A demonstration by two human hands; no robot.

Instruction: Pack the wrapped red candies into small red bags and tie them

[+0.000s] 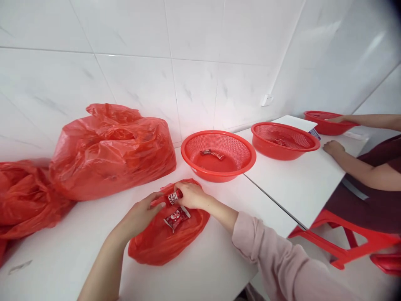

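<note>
Head view: the upper packet (172,197) lies on the small red bag (163,248), between both hands, its right end at the fingers of the right hand (191,195). These are closed narrowly on it. The left hand (142,215) holds thumb and fingers moderately parted at the packet's left, red plastic showing between; whether they grip, I cannot tell. The lower packet (177,217) rests just below. A basket (219,177) and large bag (125,154) bound the far side; white surface (232,234) extends rightward to a seam.
</note>
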